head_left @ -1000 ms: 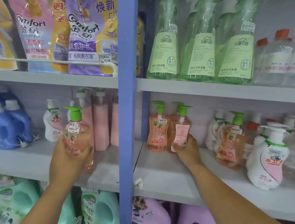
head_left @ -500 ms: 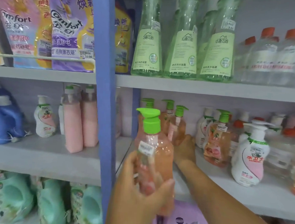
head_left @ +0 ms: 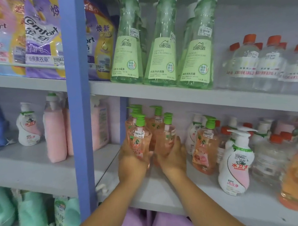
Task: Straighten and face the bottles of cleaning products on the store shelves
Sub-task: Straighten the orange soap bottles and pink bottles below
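Both of the person's bare hands are on the middle grey shelf [head_left: 173,195], just right of the blue upright post [head_left: 77,107]. The left hand [head_left: 131,163] is wrapped around the lower body of a clear peach-orange pump bottle with a green pump top [head_left: 139,138]; the bottle stands upright, long axis vertical, its red-lettered label and white price sticker turned out toward the aisle and its pump spout pointing left. The right hand [head_left: 172,156] is closed around the side of a second peach-orange pump bottle [head_left: 166,132] just beside the first. This one is also upright, but its front label does not show from here, and its spout points left as well. The two hands sit close together, nearly touching at the fingers. More of the same green-topped bottles [head_left: 155,117] are crowded directly behind the two held ones. Further right on the same shelf stand another peach pump bottle [head_left: 205,145] with its label facing out and a white pump bottle with a pink label [head_left: 237,160]. On the shelf above, three tall pale-green clear bottles with white caps [head_left: 163,42] stand in a row, labels forward. Left of the post stand opaque pink bottles [head_left: 55,130].
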Tool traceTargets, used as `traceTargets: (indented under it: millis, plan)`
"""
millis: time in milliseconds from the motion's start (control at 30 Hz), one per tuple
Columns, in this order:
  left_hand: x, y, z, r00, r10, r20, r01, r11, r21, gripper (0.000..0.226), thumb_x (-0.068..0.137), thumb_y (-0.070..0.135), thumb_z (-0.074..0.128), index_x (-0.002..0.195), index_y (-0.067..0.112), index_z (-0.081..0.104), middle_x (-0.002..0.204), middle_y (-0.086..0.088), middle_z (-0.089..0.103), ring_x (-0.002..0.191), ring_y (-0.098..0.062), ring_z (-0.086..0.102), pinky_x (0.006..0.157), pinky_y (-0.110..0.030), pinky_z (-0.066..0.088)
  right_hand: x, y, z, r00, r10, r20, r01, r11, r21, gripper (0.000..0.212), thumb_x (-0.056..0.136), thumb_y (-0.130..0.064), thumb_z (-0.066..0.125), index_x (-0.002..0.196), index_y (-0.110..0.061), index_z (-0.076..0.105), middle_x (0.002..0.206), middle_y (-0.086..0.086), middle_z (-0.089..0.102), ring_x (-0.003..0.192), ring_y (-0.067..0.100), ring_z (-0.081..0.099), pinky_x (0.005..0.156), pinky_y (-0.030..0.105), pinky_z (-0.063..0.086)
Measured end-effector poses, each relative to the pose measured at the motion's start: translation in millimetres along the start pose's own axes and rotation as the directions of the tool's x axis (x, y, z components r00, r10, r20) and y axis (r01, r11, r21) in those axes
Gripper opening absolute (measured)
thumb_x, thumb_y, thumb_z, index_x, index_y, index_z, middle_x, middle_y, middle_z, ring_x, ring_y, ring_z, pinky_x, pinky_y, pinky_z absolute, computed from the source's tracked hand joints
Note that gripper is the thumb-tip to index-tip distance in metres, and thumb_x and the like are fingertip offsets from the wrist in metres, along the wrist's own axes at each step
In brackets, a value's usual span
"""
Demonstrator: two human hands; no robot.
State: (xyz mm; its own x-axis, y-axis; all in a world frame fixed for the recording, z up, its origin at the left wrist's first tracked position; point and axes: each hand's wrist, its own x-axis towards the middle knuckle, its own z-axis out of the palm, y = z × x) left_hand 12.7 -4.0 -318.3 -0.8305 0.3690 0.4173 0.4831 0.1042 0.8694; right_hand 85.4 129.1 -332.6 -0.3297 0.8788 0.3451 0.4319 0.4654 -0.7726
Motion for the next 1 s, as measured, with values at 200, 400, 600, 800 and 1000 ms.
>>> traceTargets:
  millis: [200, 400, 600, 800, 1000]
  plan:
    - [17.7, -11.3, 7.5, 0.999, -0.042, 0.013, 0.042, 0.999, 0.030, 0.086, 0.076, 0.055, 0.081, 0.143, 0.016, 0.045, 0.123, -0.008, 0.064, 0.113, -0.030, 0.064, 0.093, -0.048, 0.054, 5.5, -3.2, 19.1, 0.997, -0.067, 0.026, 0.064, 0.993, 0.104, 0.093, 0.080, -0.045, 0.074, 0.155, -0.017, 0.027, 0.143, 0.012, 0.045, 0.130, 0.031, 0.050, 0.109, 0.045, 0.046]
    - [25.5, -20.8, 11.2, 0.999, 0.001, -0.036, -0.002, 0.999, -0.046, 0.029, 0.083, 0.040, 0.077, 0.104, 0.033, 0.058, 0.092, 0.008, 0.069, 0.084, -0.017, 0.070, 0.072, -0.038, 0.059, 18.6, -4.4, 24.5, 0.980, -0.169, 0.103, 0.150, 0.973, 0.174, 0.052, 0.087, -0.028, 0.068, 0.137, -0.024, 0.052, 0.121, 0.006, 0.066, 0.108, 0.021, 0.068, 0.094, 0.040, 0.057]
    - [30.5, -22.1, 12.3, 0.999, -0.045, 0.003, 0.045, 0.993, -0.112, 0.055, 0.079, 0.028, 0.080, 0.129, 0.019, 0.058, 0.114, -0.012, 0.067, 0.100, -0.034, 0.068, 0.086, -0.051, 0.058, 18.8, 2.6, 20.8, 0.965, -0.225, 0.134, 0.199, 0.962, 0.185, 0.039, 0.085, -0.050, 0.055, 0.123, -0.041, 0.055, 0.119, -0.015, 0.068, 0.107, 0.008, 0.067, 0.090, 0.028, 0.055]
    - [22.8, -23.8, 5.7, 0.998, -0.041, 0.056, 0.051, 0.978, -0.203, 0.067, 0.082, 0.027, 0.077, 0.141, 0.029, 0.045, 0.132, -0.008, 0.062, 0.116, -0.033, 0.065, 0.095, -0.052, 0.057, 25.2, 7.5, 16.9, 0.944, -0.267, 0.192, 0.245, 0.960, 0.132, 0.037, 0.097, -0.036, 0.056, 0.133, -0.042, 0.053, 0.121, -0.018, 0.067, 0.115, 0.006, 0.064, 0.097, 0.034, 0.053]
    - [29.5, -24.7, 6.7, 0.998, -0.044, 0.044, 0.056, 0.944, -0.326, 0.072, 0.063, 0.048, 0.076, 0.129, 0.026, 0.059, 0.118, -0.012, 0.070, 0.106, -0.038, 0.069, 0.091, -0.058, 0.057, 5.1, -7.3, -13.6, 0.994, -0.085, -0.063, 0.091, 0.991, 0.096, 0.050, 0.099, -0.021, 0.058, 0.148, -0.014, 0.047, 0.145, 0.011, 0.045, 0.133, 0.028, 0.051, 0.107, 0.029, 0.039]
